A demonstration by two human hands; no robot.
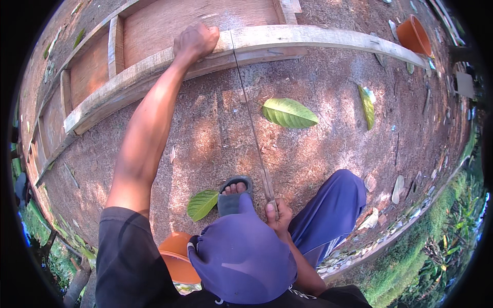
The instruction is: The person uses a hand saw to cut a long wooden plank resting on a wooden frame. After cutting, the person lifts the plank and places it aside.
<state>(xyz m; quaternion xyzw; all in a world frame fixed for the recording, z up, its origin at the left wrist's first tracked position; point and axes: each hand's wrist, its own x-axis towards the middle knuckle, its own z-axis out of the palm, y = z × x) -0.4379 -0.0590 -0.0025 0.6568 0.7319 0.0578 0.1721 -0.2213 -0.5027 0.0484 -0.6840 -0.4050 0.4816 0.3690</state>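
A long pale wooden beam lies across the upper part of the view, over a wooden frame backed with board. My left hand is closed over the beam, its fingers curled around the far side. My right hand, low in the view by my knee, grips the wooden handle of a handsaw. Seen edge-on, the saw's blade is a thin dark line running up and leftward. Its far end meets the beam just right of my left hand. The saw's teeth cannot be made out.
An orange bucket lies tipped near the beam's right end. Another orange container is beside me at lower left. Large green leaves and dry ones lie on the brown ground. My sandalled foot is near the saw handle.
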